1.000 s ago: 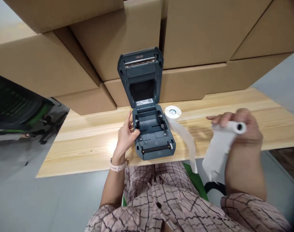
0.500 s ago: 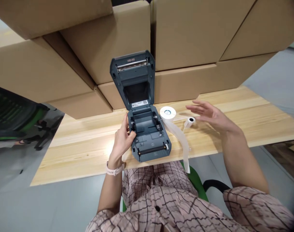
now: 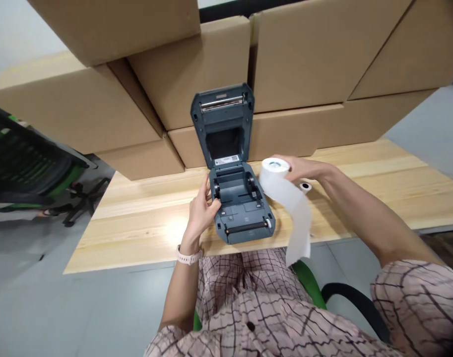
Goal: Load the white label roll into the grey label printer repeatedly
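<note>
A dark grey label printer (image 3: 244,213) stands on the table with its lid (image 3: 224,124) swung up and its inside bare. My left hand (image 3: 203,213) grips the printer's left side, thumb over the rim. To the right of the printer, my right hand (image 3: 298,167) is closed round a white label roll (image 3: 273,171); its fingertips are partly hidden behind the roll. A wide strip of labels hangs from the roll down past the table's front edge. Just beyond that strip lies a small white roll with a dark core (image 3: 305,187), partly covered.
Stacked cardboard boxes (image 3: 308,59) form a wall behind the printer on the wooden table (image 3: 137,223). A dark office chair (image 3: 36,168) is on the far left. The black armrest (image 3: 355,302) of a green seat is at the lower right.
My right hand has moved left from beside the small roll and taken hold of the label roll, which is now raised with its strip turned. My left hand stays on the printer.
</note>
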Demonstrator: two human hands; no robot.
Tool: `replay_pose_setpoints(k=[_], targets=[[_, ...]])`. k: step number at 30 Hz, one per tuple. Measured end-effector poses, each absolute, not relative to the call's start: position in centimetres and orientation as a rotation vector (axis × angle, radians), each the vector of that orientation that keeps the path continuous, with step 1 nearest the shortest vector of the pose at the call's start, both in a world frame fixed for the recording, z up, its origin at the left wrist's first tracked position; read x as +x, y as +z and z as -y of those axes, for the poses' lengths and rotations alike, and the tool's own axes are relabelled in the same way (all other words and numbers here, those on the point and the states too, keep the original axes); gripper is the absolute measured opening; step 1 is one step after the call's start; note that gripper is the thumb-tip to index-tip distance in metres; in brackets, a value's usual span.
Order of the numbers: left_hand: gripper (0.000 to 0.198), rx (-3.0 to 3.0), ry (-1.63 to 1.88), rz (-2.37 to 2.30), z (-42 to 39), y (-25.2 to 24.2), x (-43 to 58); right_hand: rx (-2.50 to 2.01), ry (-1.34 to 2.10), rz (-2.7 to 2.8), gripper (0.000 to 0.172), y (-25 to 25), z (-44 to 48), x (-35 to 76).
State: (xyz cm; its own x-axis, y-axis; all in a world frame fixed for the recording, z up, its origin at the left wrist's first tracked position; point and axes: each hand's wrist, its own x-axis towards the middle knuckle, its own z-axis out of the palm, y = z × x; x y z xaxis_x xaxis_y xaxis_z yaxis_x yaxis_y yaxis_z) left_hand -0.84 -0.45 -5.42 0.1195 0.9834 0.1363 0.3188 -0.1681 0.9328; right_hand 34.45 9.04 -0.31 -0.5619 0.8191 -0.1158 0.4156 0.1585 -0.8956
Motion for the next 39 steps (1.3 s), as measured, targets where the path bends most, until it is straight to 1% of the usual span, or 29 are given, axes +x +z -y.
replay_pose_setpoints(k=[3,5,7,10,13,23,26,29,31,32,34,36,39], targets=[[0.088,1.526,1.117,-1.296,0.6,-5.1,-0.4,-1.013,1.569,1.838,0.081,2.6,-6.3,34.6],[0.088,1.503,1.139,-1.265,0.7,-5.0,-0.2,-0.894,1.609,1.841,0.08,4.5,-5.3,33.0],[0.088,1.498,1.154,-1.254,0.7,-5.1,-0.2,-0.805,1.453,2.069,0.08,5.8,-5.6,30.3],[0.088,1.52,1.153,-1.269,0.7,-5.1,-0.2,-0.778,1.073,2.58,0.078,6.5,-7.5,25.8],[0.087,1.569,1.127,-1.29,0.7,-4.8,-0.4,-0.785,0.874,2.856,0.073,6.2,-9.3,23.0],[0.086,1.611,1.084,-1.36,0.8,-4.5,-0.4,-0.982,0.729,3.076,0.065,3.9,-9.8,21.4],[0.083,1.601,1.094,-1.37,0.9,-4.5,-0.3,-0.978,0.726,3.119,0.068,3.1,-10.3,20.7],[0.08,1.595,1.1,-1.387,0.9,-4.7,-0.3,-0.986,0.692,3.097,0.078,2.7,-10.1,20.8],[0.079,1.597,1.105,-1.402,0.9,-4.8,-0.3,-0.988,0.581,3.022,0.08,2.4,-8.6,21.3],[0.078,1.595,1.106,-1.407,1.0,-4.8,-0.3,-0.974,0.503,2.964,0.076,2.2,-7.3,21.7],[0.075,1.582,1.103,-1.407,1.1,-4.8,-0.2,-0.936,0.377,2.835,0.061,1.6,-3.8,22.6],[0.073,1.566,1.102,-1.399,1.2,-4.6,0.0,-0.938,0.354,2.749,0.053,0.6,0.2,23.4],[0.072,1.539,1.114,-1.399,1.5,-4.1,0.2,-1.003,0.31,2.658,0.053,-1.2,5.3,23.8]])
